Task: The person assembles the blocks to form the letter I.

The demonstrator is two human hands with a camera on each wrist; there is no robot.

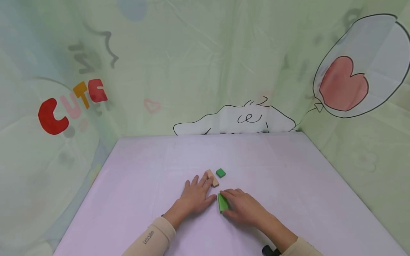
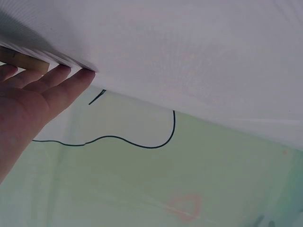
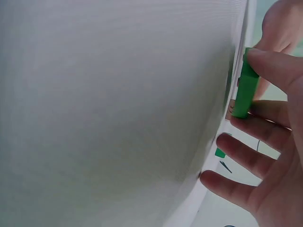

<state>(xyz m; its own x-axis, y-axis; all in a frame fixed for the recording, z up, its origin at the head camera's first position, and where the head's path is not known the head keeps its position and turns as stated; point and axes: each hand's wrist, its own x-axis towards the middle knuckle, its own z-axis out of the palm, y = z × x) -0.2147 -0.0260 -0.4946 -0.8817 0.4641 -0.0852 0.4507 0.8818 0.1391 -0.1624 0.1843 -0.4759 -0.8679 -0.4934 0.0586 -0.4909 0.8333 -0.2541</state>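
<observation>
A long green block (image 1: 222, 203) is on the table, pinched lengthwise between the thumb and fingertips of my right hand (image 1: 245, 208). The right wrist view shows the thumb at one end of this green block (image 3: 246, 87) and fingers at the other. My left hand (image 1: 196, 196) lies spread on the table to the left, fingertips touching a natural wood block (image 1: 214, 180). In the left wrist view that wood block (image 2: 23, 60) is partly hidden behind the fingers. Just beyond it sits a small green square block (image 1: 220, 172), apart from both hands.
A pale lilac cloth covers the table (image 1: 153, 160). Printed curtains (image 1: 205, 71) rise along its back and sides. A black object (image 1: 270, 250) shows beside the right sleeve at the near edge of the head view.
</observation>
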